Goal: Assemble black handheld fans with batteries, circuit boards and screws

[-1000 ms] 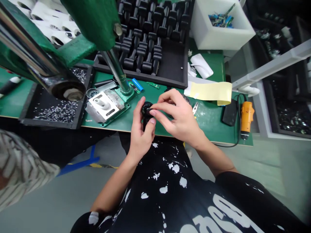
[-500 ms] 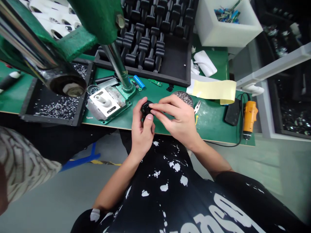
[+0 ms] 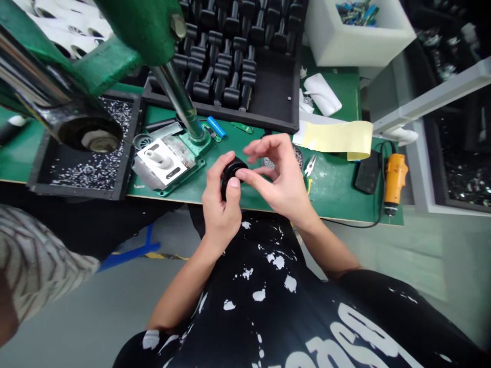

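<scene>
My left hand (image 3: 221, 209) is wrapped round a black, round-ended plastic part (image 3: 233, 167), with its open round end facing up over the bench's front edge. My right hand (image 3: 286, 184) has its thumb tip on the rim of this part. Its other fingers are spread and lifted away, with nothing visible between them. Behind those fingers, a round dish of small metal pieces (image 3: 298, 155) is partly hidden. The lower body of the black part is covered by my left fingers.
A green press (image 3: 164, 30) with a white fixture plate (image 3: 163, 162) stands left. Trays hold black parts (image 3: 220, 76) and small bits (image 3: 88, 171). Pliers (image 3: 310, 166), yellow tape (image 3: 333, 137) and an orange electric screwdriver (image 3: 395, 179) lie right. A co-worker's striped sleeve (image 3: 38, 260) shows left.
My right index and middle fingers have lifted off the black part and spread, leaving the thumb on its rim. My left hand still holds the part. The view has shifted slightly.
</scene>
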Demonstrator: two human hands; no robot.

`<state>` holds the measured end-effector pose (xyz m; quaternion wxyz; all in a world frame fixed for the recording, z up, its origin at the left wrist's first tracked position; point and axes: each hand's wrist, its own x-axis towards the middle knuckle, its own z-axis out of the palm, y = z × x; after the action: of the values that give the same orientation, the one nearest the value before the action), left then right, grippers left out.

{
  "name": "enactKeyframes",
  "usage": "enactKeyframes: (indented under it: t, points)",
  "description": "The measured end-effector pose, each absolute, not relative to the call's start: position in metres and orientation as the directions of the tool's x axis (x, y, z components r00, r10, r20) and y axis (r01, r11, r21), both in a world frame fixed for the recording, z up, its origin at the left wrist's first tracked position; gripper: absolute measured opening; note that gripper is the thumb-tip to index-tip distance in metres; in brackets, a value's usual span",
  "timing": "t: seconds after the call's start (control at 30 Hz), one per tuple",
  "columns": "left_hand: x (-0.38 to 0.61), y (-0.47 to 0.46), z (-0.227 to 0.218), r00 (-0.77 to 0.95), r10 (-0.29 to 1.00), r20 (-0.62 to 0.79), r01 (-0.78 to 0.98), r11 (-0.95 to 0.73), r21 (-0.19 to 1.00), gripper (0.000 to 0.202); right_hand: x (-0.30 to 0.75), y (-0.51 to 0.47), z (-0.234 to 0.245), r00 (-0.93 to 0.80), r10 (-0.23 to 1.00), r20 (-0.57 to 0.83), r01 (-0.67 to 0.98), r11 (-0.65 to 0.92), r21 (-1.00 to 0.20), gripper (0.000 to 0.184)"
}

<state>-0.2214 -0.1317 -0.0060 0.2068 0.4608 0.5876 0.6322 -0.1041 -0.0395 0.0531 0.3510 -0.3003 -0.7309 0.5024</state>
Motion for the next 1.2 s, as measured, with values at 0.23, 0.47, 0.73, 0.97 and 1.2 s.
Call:
enactKeyframes:
  t: [0.23,0.47,0.73,0.97,1.2]
  points:
    - [-0.219,-0.13,-0.016,-0.466,0.863,0.198,0.044,-0.201,0.979,0.049,-0.112,-0.028,0.038,-0.662,0.749,-0.017,-0.002,-0.025,-1.0,0.047]
    - [-0.215,-0.136,0.003,-0.292,0.951,-0.106,-0.425,-0.03,0.905,0.062,-0.105,-0.026,0.041,-0.658,0.753,-0.019,0.103,0.065,-0.993,0.044]
    - [-0.209,-0.14,-0.007,-0.363,0.93,0.052,-0.099,-0.094,0.991,0.052,-0.095,-0.035,0.042,-0.669,0.742,-0.044,0.062,-0.003,-0.998,0.052]
    - [-0.211,-0.154,-0.012,-0.431,0.796,0.425,0.245,-0.35,0.904,0.05,-0.077,-0.05,0.048,-0.694,0.699,0.174,-0.08,0.165,-0.983,0.05]
    - [-0.217,-0.159,0.009,-0.216,0.699,0.682,0.512,-0.514,0.688,0.057,-0.057,-0.058,0.05,-0.653,0.648,0.393,-0.126,0.419,-0.899,0.053]
